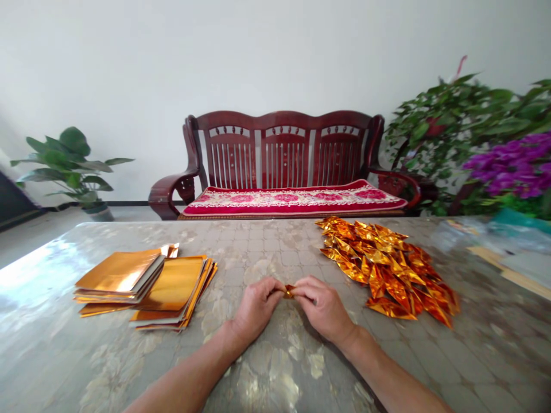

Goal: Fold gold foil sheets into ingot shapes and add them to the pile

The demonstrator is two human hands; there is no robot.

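Note:
Both hands meet over the middle of the table, pinching one small piece of folded gold foil paper (289, 291) between them. My left hand (259, 304) is closed on its left end, thumb against fingers. On the opposite end, my right hand (321, 304) grips it the same way. Most of the piece is hidden by the fingers. To the left lie two overlapping stacks of flat gold foil sheets (174, 284). A heap of folded, pointed gold foil pieces (387, 267) spreads out to the right of my right hand.
The table (262, 367) has a shiny patterned cover. At its right edge lie clear plastic (460, 234) and flat boards (527, 267). Beyond the table stands a dark red wooden bench (284, 155) with a red cushion (293, 199). Potted plants (73, 166) flank it.

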